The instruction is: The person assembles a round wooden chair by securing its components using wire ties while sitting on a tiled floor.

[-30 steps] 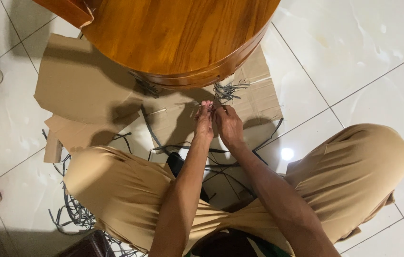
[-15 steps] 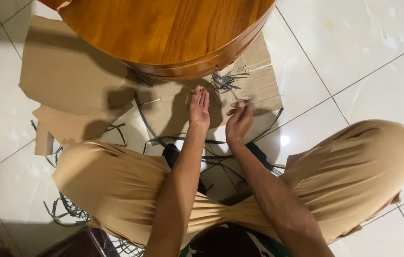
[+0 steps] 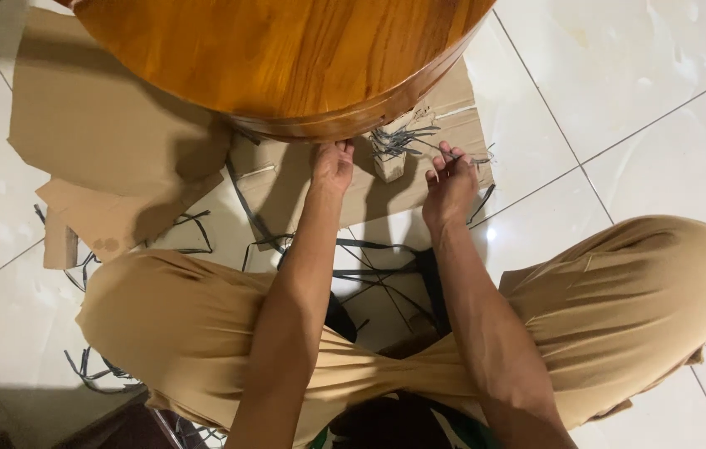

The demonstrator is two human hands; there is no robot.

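Hands sit apart under the round wooden table (image 3: 286, 58) rim: left hand (image 3: 332, 165) touches its edge, right hand (image 3: 450, 185) pinches dark strips (image 3: 398, 140) over cardboard (image 3: 103, 141); bare tile lies right.

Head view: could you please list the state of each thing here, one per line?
Left hand: fingertips at the drum's lower rim.
Right hand: pinching a dark strip.
Wooden drum: on its side, on cardboard.
Cardboard: flat, torn.
Strips: loose, scattered.
Small block: on cardboard, between the hands.
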